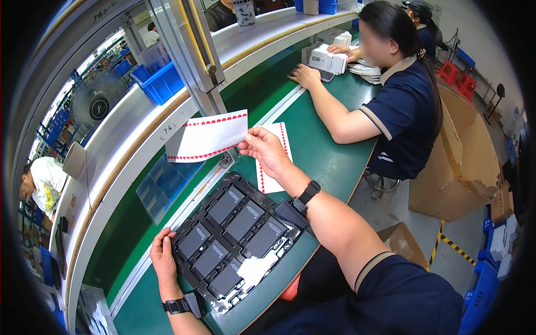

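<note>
Factory workshop, by its green workbench (pixel 329 164), large fan (pixel 99 95), blue bin (pixel 163 84), cardboard box (pixel 438 187) and uniformed co-worker (pixel 410 109).

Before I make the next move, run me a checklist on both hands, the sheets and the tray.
1. Red-dotted sheet pinched in right hand: ok.
2. Left hand at the black tray's left edge: ok; firmness of contact, cannot tell.
3. Tray on the green table: ok.
4. Second sheet fully visible: not ok, right hand and forearm overlap it.
5. Every tray pocket readable: cannot tell, a bright white patch hides part.
</note>
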A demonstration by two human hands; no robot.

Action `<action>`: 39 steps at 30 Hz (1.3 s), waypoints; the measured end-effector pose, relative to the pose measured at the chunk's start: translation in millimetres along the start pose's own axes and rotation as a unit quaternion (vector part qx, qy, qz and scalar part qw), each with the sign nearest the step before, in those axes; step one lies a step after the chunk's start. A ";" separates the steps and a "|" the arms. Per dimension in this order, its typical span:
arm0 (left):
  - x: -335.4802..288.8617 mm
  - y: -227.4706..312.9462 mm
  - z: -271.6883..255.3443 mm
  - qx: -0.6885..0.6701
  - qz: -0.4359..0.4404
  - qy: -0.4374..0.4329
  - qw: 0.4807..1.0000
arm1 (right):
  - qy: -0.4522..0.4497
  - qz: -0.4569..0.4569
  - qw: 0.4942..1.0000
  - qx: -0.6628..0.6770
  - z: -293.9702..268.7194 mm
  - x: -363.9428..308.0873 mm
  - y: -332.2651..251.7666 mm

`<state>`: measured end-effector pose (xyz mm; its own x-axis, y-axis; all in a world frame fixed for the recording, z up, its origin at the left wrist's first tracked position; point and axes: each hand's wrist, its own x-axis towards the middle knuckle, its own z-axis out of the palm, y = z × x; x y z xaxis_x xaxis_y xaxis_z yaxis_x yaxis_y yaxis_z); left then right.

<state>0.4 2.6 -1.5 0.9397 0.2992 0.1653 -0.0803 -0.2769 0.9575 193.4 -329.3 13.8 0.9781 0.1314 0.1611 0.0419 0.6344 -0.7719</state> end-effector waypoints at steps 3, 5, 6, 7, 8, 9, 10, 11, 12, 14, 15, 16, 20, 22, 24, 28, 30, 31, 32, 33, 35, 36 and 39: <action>0.3 -1.4 0.4 -0.001 0.000 0.000 1.000 | -0.007 0.001 1.000 0.014 -1.2 -0.1 0.1; 1.0 -3.4 0.5 -0.005 0.000 0.000 1.000 | -0.006 0.001 1.000 0.014 -0.9 0.0 0.0; 0.9 -2.5 0.2 -0.005 -0.001 0.001 1.000 | -0.006 0.001 1.000 0.017 0.0 -0.2 -0.7; 0.7 -1.6 -0.1 -0.006 -0.002 0.002 1.000 | -0.007 0.002 1.000 0.018 0.8 -0.3 -1.6; 0.3 0.4 -0.1 -0.004 -0.002 0.003 1.000 | -0.001 0.011 1.000 -0.013 1.8 -0.4 -2.7; 0.3 1.5 0.0 0.000 -0.002 0.003 1.000 | 0.004 0.021 0.999 -0.045 3.1 -0.4 -2.8; 0.3 2.2 0.1 0.004 -0.001 0.003 1.000 | 0.003 0.022 0.999 -0.045 3.6 -0.8 -2.3; 0.5 2.1 0.0 0.005 -0.002 0.004 1.000 | -0.021 0.039 0.992 -0.118 3.8 -1.6 -1.6; 0.4 1.6 0.0 0.007 -0.001 0.005 1.000 | -0.046 0.056 0.979 -0.190 4.7 -3.0 -1.7; 0.3 2.0 -0.3 0.010 0.000 0.008 1.000 | -0.061 0.062 0.975 -0.207 8.2 -5.2 -1.2; -0.3 2.9 0.5 0.008 -0.001 0.007 1.000 | -0.075 0.066 0.969 -0.224 9.3 -6.3 -1.2; -0.6 3.8 0.9 0.007 -0.002 0.005 1.000 | -0.082 0.064 0.968 -0.227 8.4 -5.9 0.4; -0.3 3.3 0.9 0.008 -0.003 0.008 1.000 | -0.113 0.073 0.959 -0.249 7.6 -7.0 0.1; -0.3 4.9 2.4 0.017 -0.009 0.006 1.000 | -0.114 0.074 0.957 -0.255 7.3 -7.9 -0.4; -0.1 2.0 0.7 0.019 -0.005 0.007 1.000 | -0.087 0.061 0.953 -0.284 10.5 -8.3 -1.3; -0.4 1.8 0.5 0.012 -0.003 0.006 1.000 | -0.014 -0.001 0.975 -0.224 7.2 -6.0 -2.3; -0.2 2.4 0.9 0.011 -0.003 0.005 1.000 | -0.001 -0.004 0.977 -0.212 6.2 -4.2 -4.0; -0.2 2.6 1.0 0.010 -0.004 0.005 1.000 | 0.012 -0.008 0.980 -0.200 5.9 -3.5 -4.5; -0.2 2.7 1.3 0.010 -0.004 0.005 1.000 | 0.011 -0.012 0.982 -0.190 4.9 -2.8 -3.7; -0.4 2.7 1.2 0.006 -0.004 0.004 1.000 | 0.011 -0.012 0.982 -0.190 5.3 -3.0 -3.8; -0.3 2.1 0.5 0.002 -0.003 0.004 1.000 | 0.007 -0.008 0.984 -0.179 6.1 -3.6 -4.5; 0.1 1.1 0.3 0.001 -0.005 0.004 1.000 | 0.006 -0.008 0.984 -0.179 5.6 -3.7 -4.9; 0.2 2.0 0.8 0.004 -0.005 0.004 1.000 | 0.018 0.009 0.992 -0.128 3.5 -3.0 -5.4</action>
<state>0.7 1.4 0.3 0.9375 0.3096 0.1587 -0.0692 -0.2810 0.9572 189.5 -330.5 19.6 0.9856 0.1104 0.1278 0.0707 0.4178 -0.9058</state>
